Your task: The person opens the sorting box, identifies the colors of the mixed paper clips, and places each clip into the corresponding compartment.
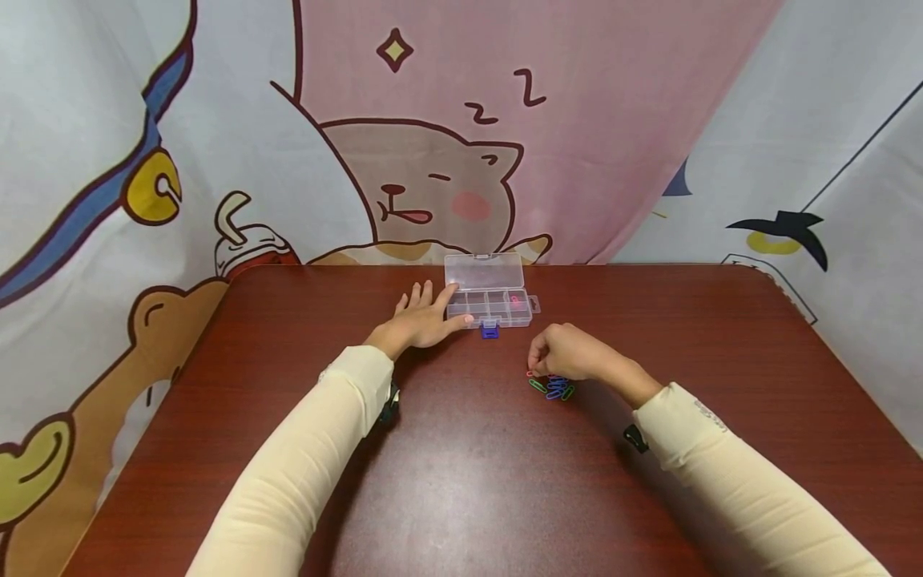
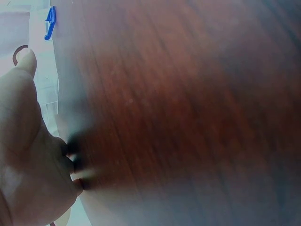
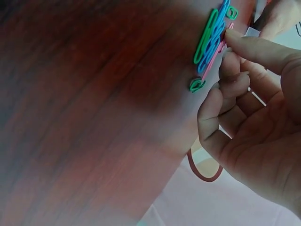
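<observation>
A clear plastic compartment box stands at the far side of the table with its lid raised. Pink paper clips lie in a right-hand compartment. My left hand rests at the box's left end, fingers spread, thumb along its front edge. A small pile of blue paper clips and green paper clips lies to the front right of the box. Over this pile, my right hand pinches a pink paper clip between thumb and fingertips. Its curled fingers show beside the pile in the right wrist view.
The blue latch hangs down at the box's front. A clear hanging tab sticks out at its right end. Behind the brown table hangs a printed cloth, close to the table's back edge.
</observation>
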`<state>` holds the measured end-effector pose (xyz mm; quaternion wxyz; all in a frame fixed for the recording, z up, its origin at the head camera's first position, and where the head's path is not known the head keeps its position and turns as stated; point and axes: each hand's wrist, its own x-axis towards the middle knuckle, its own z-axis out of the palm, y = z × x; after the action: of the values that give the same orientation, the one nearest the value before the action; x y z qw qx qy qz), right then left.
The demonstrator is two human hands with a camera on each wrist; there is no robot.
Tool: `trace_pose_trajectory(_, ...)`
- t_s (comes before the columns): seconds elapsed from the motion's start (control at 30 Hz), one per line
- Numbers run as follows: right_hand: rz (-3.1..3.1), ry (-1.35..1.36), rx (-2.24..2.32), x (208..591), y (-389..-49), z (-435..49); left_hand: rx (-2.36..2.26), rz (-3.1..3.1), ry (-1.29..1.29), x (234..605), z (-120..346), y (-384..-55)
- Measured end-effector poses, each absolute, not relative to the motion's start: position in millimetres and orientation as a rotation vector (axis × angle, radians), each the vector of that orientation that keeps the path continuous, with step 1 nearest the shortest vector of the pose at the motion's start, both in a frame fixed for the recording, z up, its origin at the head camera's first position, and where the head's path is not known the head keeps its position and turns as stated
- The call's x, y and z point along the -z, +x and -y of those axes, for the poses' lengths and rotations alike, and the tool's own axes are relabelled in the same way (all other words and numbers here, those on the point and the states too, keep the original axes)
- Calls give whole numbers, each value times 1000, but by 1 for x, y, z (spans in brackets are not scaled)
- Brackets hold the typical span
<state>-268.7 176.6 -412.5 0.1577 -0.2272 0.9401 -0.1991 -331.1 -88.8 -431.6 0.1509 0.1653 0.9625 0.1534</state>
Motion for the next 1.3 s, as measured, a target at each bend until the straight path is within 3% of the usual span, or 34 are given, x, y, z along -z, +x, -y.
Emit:
trace_pose_trajectory(0.9, -2658, -689, 529, 410, -272, -174, -443, -2757, 476, 432, 89, -332)
trace_pose_trajectory(1.3, -2654, -558, 747, 393, -297, -180, -435, -2753, 477, 432, 89, -333)
